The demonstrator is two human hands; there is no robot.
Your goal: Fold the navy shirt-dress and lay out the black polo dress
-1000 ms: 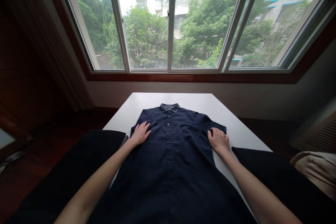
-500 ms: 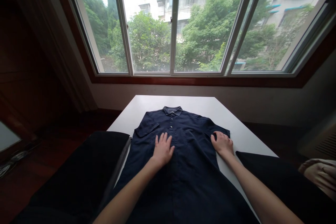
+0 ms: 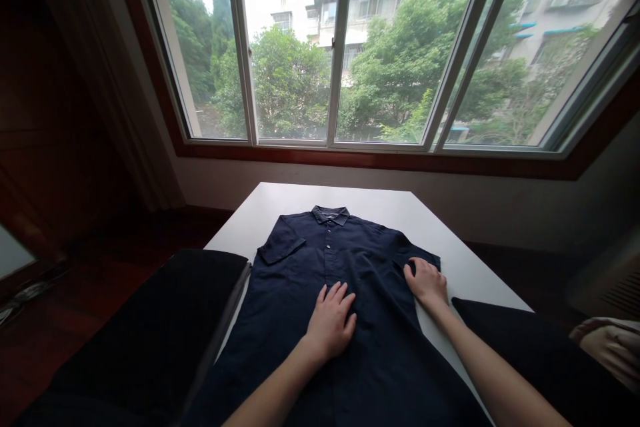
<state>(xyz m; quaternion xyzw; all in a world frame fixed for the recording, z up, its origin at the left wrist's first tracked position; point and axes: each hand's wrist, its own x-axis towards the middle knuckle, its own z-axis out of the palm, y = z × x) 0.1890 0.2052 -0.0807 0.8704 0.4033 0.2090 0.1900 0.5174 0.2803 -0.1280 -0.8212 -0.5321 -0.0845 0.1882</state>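
A dark navy short-sleeved shirt [image 3: 300, 280] lies buttoned and face up on a white table [image 3: 280, 203], collar pointing toward the window. My left hand [image 3: 333, 323] rests flat on the shirt's middle, beside the button line, with fingers spread. My right hand [image 3: 427, 282] presses on the shirt's right sleeve near the table's edge, with its fingers curled down onto the cloth. I cannot see whether it pinches the fabric.
Dark cloth or cushions lie on both sides of the table, on the left [image 3: 150, 320] and on the right [image 3: 540, 353]. A beige cushion [image 3: 610, 343] sits at the far right. A wide window [image 3: 340, 47] runs behind the table.
My left hand slid from the shirt's left sleeve to its centre and then down toward me. My right hand stayed on the right sleeve.
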